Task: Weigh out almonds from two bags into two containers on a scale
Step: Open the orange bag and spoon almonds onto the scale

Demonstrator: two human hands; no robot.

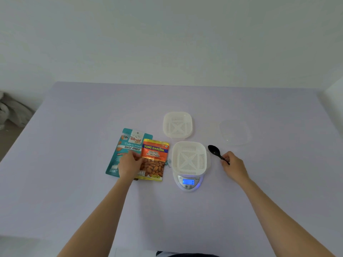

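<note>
Two almond bags lie side by side left of centre: a teal roasted almonds bag (pixel 124 145) and an orange salted almonds bag (pixel 155 154) overlapping its right edge. My left hand (pixel 130 164) rests on both, fingers at the orange bag's left edge. A white slotted container (pixel 189 157) sits on the small white scale (pixel 188 182), whose blue display is lit. A second white container (pixel 177 125) stands behind it on the table. My right hand (pixel 233 164) pinches the handle of a black spoon (pixel 215 151) lying right of the scale.
A clear plastic lid (pixel 234 132) lies at the back right. The lavender table (pixel 92 191) ends at a pale wall behind; its left edge drops to a floor with grey bundles (pixel 11 112).
</note>
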